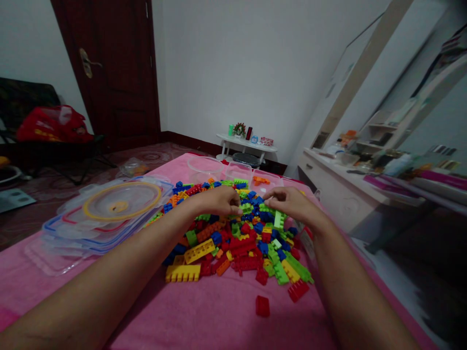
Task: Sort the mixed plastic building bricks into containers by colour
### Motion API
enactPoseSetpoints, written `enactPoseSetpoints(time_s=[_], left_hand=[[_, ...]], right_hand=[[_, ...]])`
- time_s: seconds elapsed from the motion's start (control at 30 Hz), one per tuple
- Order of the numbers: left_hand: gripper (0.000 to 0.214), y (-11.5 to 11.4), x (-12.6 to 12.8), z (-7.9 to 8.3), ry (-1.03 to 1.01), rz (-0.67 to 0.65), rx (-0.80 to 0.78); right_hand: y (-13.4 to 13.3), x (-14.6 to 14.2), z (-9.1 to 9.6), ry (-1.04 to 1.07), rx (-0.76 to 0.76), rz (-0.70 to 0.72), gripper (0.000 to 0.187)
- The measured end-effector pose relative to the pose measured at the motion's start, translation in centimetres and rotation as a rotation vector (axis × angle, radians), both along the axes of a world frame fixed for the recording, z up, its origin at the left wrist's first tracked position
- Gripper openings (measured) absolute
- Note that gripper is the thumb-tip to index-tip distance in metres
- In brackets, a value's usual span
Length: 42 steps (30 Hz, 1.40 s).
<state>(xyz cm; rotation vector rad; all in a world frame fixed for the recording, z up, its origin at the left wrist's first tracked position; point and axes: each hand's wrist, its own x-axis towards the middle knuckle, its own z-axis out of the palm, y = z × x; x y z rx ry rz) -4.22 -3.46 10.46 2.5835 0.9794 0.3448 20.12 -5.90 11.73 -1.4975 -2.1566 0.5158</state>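
A pile of toy building bricks [244, 243] in red, yellow, green, blue and orange spreads over the pink cloth. My left hand [221, 199] is over the far middle of the pile, its fingers curled down beside a light green brick [246, 209]. Whatever is inside those fingers is hidden. Across from it, my right hand [288, 201] hovers at the pile's right side with thumb and fingertips drawn together near some blue bricks [255, 198]. What they may hold is too small to make out. One red brick [262, 306] lies apart, close to me.
Clear tubs stand at the far edge, one round [205, 165] and one holding orange bricks [261, 181]. Stacked plastic lids [109, 214] lie on the left of the pink cloth [219, 321]. Beyond are a small white shelf [248, 142] and, rightward, a cluttered dresser [339, 177].
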Motion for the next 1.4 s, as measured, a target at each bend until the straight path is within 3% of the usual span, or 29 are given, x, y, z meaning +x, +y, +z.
enactPoseSetpoints(time_s=[0.2, 0.37, 0.47, 0.6, 0.67, 0.8, 0.93, 1.07, 1.23, 1.4], left_hand=[[0.036, 0.6, 0.3, -0.6, -0.286, -0.003, -0.203], [0.04, 0.5, 0.9, -1.1, -0.331, -0.052, -0.281], [0.038, 1.1, 0.9, -1.6, -0.435, 0.148, -0.13], [0.023, 2.4, 0.3, -2.9, -0.543, 0.477, 0.335], [0.024, 2.8, 0.0, -3.7, -0.477, 0.559, 0.426], [0.033, 2.9, 0.0, -5.0, -0.309, 0.614, 0.298], [0.027, 2.6, 0.1, -5.1, -0.245, 0.599, 0.204], [0.024, 2.4, 0.0, -4.9, -0.252, 0.599, 0.196], [0.023, 2.3, 0.0, -5.0, -0.26, 0.606, 0.196], [0.023, 2.4, 0.1, -5.1, -0.263, 0.609, 0.21]], right_hand=[[-1.1, -2.5, 0.5, 0.149, -0.101, 0.168, 0.048], [-0.9, -3.9, -0.5, 0.206, -0.073, 0.124, 0.039], [-0.6, -4.2, -1.0, 0.284, -0.069, 0.014, 0.038], [0.5, -3.6, -1.2, 0.394, -0.053, -0.162, 0.042], [1.9, -2.7, -1.0, 0.434, -0.012, -0.255, 0.042], [6.6, -0.5, -0.4, 0.388, 0.022, -0.479, 0.034], [11.5, 1.4, -0.1, 0.263, 0.016, -0.644, 0.023], [14.5, 2.4, -0.6, 0.12, 0.068, -0.71, 0.024], [15.8, 0.6, -1.5, -0.077, 0.241, -0.591, 0.035], [15.1, -5.0, -2.6, -0.164, 0.355, -0.203, 0.023]])
